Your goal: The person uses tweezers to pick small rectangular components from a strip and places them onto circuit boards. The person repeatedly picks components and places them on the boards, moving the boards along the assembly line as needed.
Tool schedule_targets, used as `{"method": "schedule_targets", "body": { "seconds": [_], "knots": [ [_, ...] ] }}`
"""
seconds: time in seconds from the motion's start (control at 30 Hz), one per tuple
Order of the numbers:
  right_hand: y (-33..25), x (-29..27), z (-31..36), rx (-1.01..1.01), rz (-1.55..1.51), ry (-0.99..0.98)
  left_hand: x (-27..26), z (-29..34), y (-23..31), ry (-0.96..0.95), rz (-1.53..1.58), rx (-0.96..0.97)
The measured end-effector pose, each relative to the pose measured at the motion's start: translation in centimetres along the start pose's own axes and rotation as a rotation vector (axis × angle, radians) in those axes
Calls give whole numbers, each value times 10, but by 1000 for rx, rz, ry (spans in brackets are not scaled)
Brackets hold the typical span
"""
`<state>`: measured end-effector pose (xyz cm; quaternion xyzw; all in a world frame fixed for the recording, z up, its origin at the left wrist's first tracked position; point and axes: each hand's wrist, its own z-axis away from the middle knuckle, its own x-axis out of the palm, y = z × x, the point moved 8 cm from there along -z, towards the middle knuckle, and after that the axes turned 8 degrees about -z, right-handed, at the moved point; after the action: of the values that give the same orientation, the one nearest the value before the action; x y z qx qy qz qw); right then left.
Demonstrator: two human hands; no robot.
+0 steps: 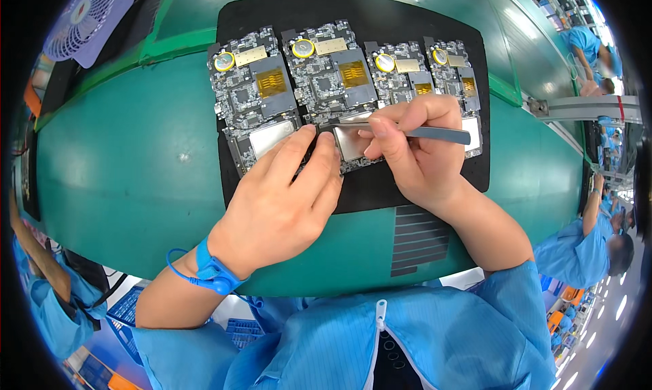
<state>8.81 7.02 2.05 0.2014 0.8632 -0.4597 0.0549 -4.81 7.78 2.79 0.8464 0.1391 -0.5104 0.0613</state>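
Observation:
Several dark circuit boards lie in a row on a black mat point(367, 194), each with a round yellow-rimmed coin cell and a silver metal shield. Grey tweezers point(445, 134) are pinched in my right hand point(429, 152), their thin tips pointing left over the second board from the left point(317, 84). My left hand point(278, 203) has its fingers stretched out, fingertips down at the lower part of the boards. They rest close to the tweezer tips, between the leftmost board point(243, 99) and the second. What the tips touch is too small to tell.
A blue wrist strap point(216, 276) with a cord circles my left wrist. Dark striped strips point(420, 240) lie on the green table point(129, 173) before the mat. A purple fan point(80, 13) stands far left. People in blue point(587, 254) work at the right and left point(58, 308).

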Motion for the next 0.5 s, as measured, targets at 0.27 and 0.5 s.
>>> {"method": "schedule_targets", "body": {
  "seconds": [0.27, 0.5],
  "knots": [
    [-12, -30, 8, 353, -450, 211, -7, -2, 4, 71, -16, 20],
    [-55, -81, 125, 729, -508, 308, -16, 16, 90, -127, 408, 493]
  ]
}}
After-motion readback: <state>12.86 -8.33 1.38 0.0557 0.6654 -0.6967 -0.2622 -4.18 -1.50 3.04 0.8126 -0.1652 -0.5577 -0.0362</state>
